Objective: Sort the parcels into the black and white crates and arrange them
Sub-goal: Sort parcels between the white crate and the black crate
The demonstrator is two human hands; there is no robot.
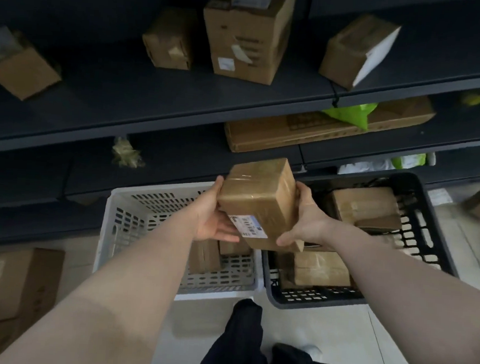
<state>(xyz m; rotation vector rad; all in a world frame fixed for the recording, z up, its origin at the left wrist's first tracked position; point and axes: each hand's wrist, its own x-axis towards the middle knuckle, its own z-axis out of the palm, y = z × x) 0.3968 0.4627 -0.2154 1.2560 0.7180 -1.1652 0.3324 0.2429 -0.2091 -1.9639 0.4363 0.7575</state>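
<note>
Parcel (260, 203) status: brown taped box, in the air, tilted, held over the seam where the two crates meet. Touching neither. (A)

Hands? (B)

Both clamped on it from opposite sides. Left hand (213, 217) has its fingers under the labelled face, right hand (307, 217) wraps the far side with its fingertips at the near corner. Label (248, 226) faces the person. (A)

So which step? (B)

Looks like check-and-decide: parcel picked, not yet placed. I can't tell the sort rule from here, and the label print is too small to read. (A)

Crate fill? (B)

White crate (110, 229) on the left has a few brown parcels (205, 257) at its near right corner, with bare floor across the rest. Black crate (430, 212) on the right holds one box at the back (365, 207) and one at the front (322, 268), with a gap between them. (A)

Next move needs? (B)

My guess: pick a side, swing over it, level the box, then lower it flat beside what's already in there so the rows stay tidy. The black crate's gap looks tight and the white crate is the easier drop. More boxes wait on the shelves (154, 96) behind. (A)
</note>
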